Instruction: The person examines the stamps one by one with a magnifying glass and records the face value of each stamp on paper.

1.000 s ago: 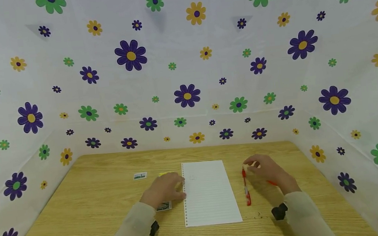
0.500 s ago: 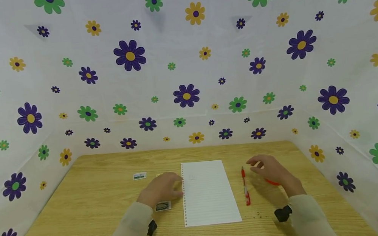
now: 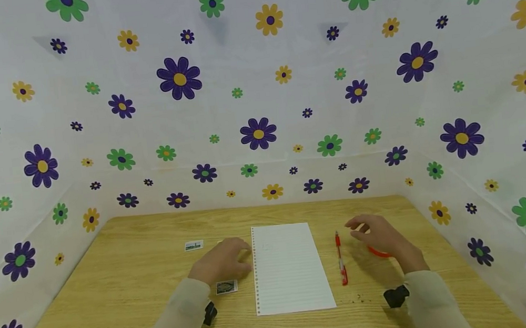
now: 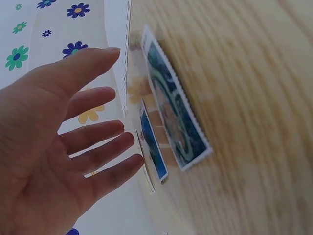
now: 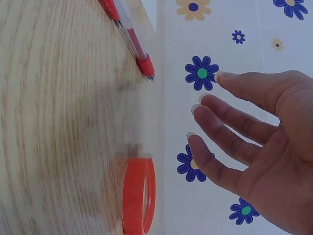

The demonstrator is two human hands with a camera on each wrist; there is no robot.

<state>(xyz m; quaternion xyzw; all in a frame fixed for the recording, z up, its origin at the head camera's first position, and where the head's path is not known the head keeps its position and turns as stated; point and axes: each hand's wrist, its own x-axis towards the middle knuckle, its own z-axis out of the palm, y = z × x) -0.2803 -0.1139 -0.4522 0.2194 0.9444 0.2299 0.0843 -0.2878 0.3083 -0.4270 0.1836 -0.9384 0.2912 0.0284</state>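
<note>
A sheet of lined paper [image 3: 290, 272], with holes down its left edge, lies between my hands. In the head view my left hand [image 3: 220, 263] hovers beside that edge, fingers relaxed and holding nothing. Below it is a postage stamp [image 3: 226, 287] with a dark picture; the left wrist view shows this green-patterned stamp [image 4: 173, 107] and a blue stamp [image 4: 154, 144] beyond the fingers. My right hand [image 3: 379, 237], loosely bent and holding nothing, is right of a red pen [image 3: 341, 259]. Under it, partly hidden, lies a round thing with a red rim [image 5: 137, 196].
Another stamp [image 3: 193, 245] lies farther back on the left of the wooden table [image 3: 129, 303]. Small dark crumbs [image 3: 359, 298] are scattered near the paper's lower right corner. A white flowered cloth [image 3: 220, 110] stands around the table's back and sides.
My left hand has drawn slightly left from the paper, uncovering more of the stamp below it. My right hand has shifted right, away from the pen, and more of the red rim shows.
</note>
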